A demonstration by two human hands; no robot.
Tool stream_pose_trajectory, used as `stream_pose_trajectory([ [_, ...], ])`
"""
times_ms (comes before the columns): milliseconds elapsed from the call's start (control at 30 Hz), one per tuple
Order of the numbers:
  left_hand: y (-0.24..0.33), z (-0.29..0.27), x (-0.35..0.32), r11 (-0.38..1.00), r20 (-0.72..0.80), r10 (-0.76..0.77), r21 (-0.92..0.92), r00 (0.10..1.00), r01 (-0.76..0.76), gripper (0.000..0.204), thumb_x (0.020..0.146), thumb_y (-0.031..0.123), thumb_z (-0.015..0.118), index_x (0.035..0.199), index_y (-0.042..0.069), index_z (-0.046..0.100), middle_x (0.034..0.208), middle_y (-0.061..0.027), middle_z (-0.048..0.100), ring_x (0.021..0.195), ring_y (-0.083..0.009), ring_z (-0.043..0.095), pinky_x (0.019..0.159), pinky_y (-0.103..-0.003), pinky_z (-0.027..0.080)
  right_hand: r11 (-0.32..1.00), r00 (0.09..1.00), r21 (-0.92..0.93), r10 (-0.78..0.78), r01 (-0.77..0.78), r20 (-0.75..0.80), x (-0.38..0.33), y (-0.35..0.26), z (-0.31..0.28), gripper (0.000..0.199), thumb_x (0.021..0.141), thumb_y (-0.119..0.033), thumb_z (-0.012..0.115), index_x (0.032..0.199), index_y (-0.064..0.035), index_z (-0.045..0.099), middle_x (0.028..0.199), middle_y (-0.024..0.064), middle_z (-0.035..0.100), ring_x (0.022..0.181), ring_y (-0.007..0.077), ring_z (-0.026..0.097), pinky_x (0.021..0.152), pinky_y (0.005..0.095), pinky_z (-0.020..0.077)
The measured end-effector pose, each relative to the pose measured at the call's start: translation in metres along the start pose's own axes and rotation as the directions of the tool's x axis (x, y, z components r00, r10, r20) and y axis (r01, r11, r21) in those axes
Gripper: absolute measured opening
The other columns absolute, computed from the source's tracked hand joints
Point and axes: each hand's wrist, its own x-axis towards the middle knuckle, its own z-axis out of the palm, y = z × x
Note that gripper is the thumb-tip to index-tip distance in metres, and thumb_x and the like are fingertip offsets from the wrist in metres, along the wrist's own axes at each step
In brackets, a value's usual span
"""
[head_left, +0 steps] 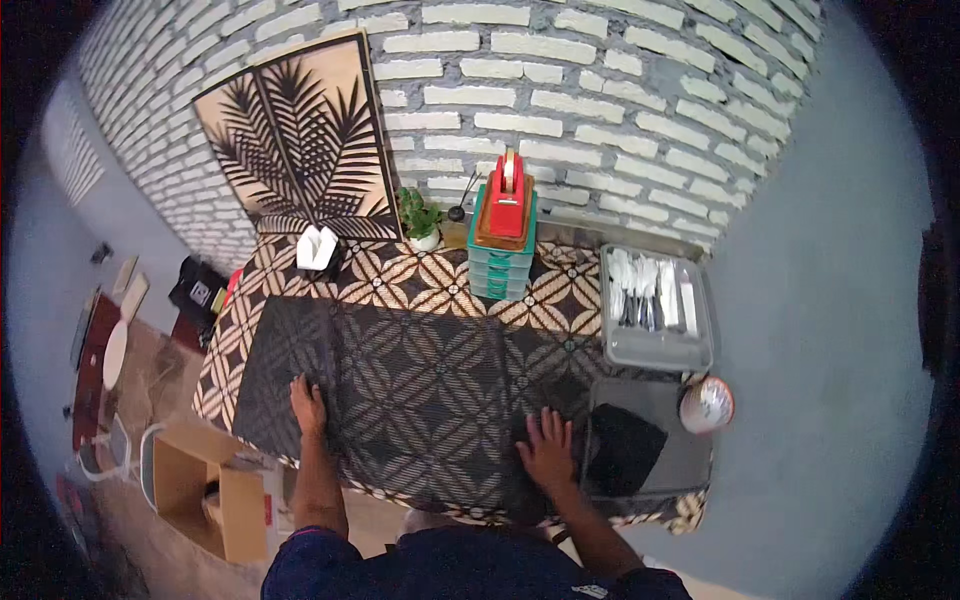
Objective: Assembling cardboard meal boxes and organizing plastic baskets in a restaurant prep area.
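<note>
A sheer black mesh fabric (420,400) lies spread over the patterned tablecloth, whose design shows through it. Faint crease lines run across the fabric from back to front. My left hand (308,405) rests on its left part, fingers stretched forward and holding nothing. Toward the right end, my right hand (548,452) lies flat on the same fabric with its fingers spread. Just right of that hand is a folded black cloth (625,450), set on a grey, tray-like flat piece (683,462).
A clear plastic bin (655,352) with wrapped white items stands at the back right, near a round whitish container (707,405). Along the back are a teal drawer unit (500,272) topped by a red tape dispenser (508,205), a potted plant (420,218) and a tissue holder (318,250). An open cardboard box (243,515) sits lower left.
</note>
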Motion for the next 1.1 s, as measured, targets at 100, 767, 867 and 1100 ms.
stream_pose_trajectory([
  [100, -0.03, -0.03, 0.028, 0.957, 0.069, 0.066, 0.278, 0.995, -0.083, 0.063, 0.099, 0.044, 0.044, 0.149, 0.007, 0.032, 0.156, -0.0205, 0.026, 0.145, -0.0384, 0.022, 0.117, -0.051, 0.018, 0.995, 0.992, 0.053, 0.078, -0.083, 0.096, 0.0, -0.016, -0.019, 0.073, 0.095, -0.056, 0.048, 0.152, -0.0141, 0.03, 0.159, 0.0162, 0.019, 0.147, 0.0351, 0.016, 0.117, 0.0583, 0.0091],
  [767, -0.143, -0.136, 0.146, 0.97, 0.143, 0.044, 0.23, 0.989, -0.077, 0.054, 0.096, 0.038, 0.053, 0.136, 0.002, 0.047, 0.148, -0.0228, 0.038, 0.133, -0.0416, 0.038, 0.111, -0.05, 0.029, 0.918, 0.918, -0.036, 0.391, -0.394, -0.07, 0.015, -0.061, -0.018, 0.068, 0.095, -0.056, 0.047, 0.144, -0.0094, 0.041, 0.154, 0.0167, 0.031, 0.144, 0.0366, 0.024, 0.117, 0.0541, 0.0153],
  [867, -0.161, -0.127, 0.172, 0.909, 0.119, 0.294, 0.273, 0.948, -0.316, 0.059, 0.098, 0.042, 0.046, 0.144, 0.005, 0.039, 0.151, -0.0221, 0.034, 0.139, -0.0395, 0.031, 0.116, -0.049, 0.023, 0.905, 0.906, -0.024, 0.423, -0.424, -0.021, 0.021, -0.067, -0.016, 0.069, 0.095, -0.056, 0.046, 0.146, -0.01, 0.039, 0.156, 0.0156, 0.027, 0.145, 0.0358, 0.021, 0.117, 0.053, 0.0132],
  [1100, -0.152, -0.117, 0.171, 0.903, 0.17, 0.16, 0.371, 0.972, -0.214, 0.065, 0.099, 0.049, 0.039, 0.15, 0.009, 0.032, 0.157, -0.0185, 0.023, 0.146, -0.0343, 0.019, 0.119, -0.047, 0.016, 0.869, 0.87, -0.069, 0.493, -0.491, 0.021, 0.019, -0.072, -0.017, 0.069, 0.098, -0.058, 0.038, 0.149, -0.0127, 0.033, 0.159, 0.0133, 0.02, 0.148, 0.0322, 0.014, 0.119, 0.0515, 0.008],
])
